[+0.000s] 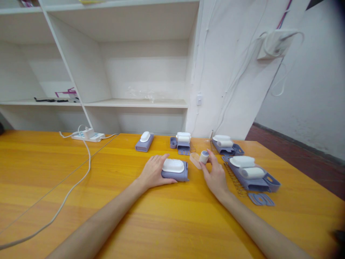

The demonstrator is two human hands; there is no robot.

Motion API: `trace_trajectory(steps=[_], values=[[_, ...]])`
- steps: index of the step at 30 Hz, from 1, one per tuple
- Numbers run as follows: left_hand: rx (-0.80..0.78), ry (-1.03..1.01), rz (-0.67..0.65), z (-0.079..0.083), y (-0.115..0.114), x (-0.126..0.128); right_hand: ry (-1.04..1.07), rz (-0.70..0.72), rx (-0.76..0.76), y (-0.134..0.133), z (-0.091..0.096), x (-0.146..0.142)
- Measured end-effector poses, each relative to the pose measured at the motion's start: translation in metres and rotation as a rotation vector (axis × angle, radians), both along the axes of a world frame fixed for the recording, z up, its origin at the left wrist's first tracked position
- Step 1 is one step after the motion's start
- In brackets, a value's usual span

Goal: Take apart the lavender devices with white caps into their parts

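Observation:
My left hand rests on the left end of a purple case with a white brush top, fingers curled round its edge. To its right, my right hand pinches a small white and purple cylinder between thumb and fingers, just above the orange table. A small clear round piece lies right beside the cylinder.
More purple and white units stand behind: one at centre, one with a small cup, one to the right, and an open tray with white rollers. Flat purple plates lie near it. A power strip and cable run left.

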State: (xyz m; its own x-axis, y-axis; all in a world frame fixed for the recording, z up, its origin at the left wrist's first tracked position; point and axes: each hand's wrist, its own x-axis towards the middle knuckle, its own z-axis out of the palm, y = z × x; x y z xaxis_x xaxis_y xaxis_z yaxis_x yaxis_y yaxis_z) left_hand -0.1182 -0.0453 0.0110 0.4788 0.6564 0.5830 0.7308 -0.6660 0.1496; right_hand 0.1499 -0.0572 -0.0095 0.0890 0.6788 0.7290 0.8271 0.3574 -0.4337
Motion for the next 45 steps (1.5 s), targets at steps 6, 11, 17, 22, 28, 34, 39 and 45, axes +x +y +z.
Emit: trace_trajectory(steps=[6,11,17,22,28,34,39,45], values=[[0.006,0.003,-0.003,-0.0002,0.0006,-0.0003,0.01,-0.009,-0.016,0.0034,-0.004,0.0027],[0.005,-0.004,0.0,-0.0003,0.0005,-0.0001,0.034,0.016,-0.053,0.0058,-0.0058,0.0032],[-0.006,0.001,0.001,0.0011,-0.0003,0.0001,-0.075,-0.064,-0.093,0.0075,-0.0065,0.0062],[-0.011,0.0,0.001,0.0011,0.0,0.0,-0.15,-0.066,-0.113,0.005,-0.0028,0.0062],[-0.004,0.003,-0.001,0.0009,-0.0001,0.0001,-0.19,-0.045,-0.117,0.0031,-0.0003,0.0043],[-0.002,0.008,-0.002,0.0014,0.0,0.0003,-0.244,-0.057,-0.164,0.0046,-0.0031,0.0043],[-0.003,0.007,0.002,0.0014,0.0,0.0011,-0.262,-0.039,-0.203,0.0036,-0.0041,0.004],[-0.034,0.012,0.035,-0.0015,0.0018,0.0012,-0.284,-0.053,-0.237,0.002,-0.0041,0.0034]])
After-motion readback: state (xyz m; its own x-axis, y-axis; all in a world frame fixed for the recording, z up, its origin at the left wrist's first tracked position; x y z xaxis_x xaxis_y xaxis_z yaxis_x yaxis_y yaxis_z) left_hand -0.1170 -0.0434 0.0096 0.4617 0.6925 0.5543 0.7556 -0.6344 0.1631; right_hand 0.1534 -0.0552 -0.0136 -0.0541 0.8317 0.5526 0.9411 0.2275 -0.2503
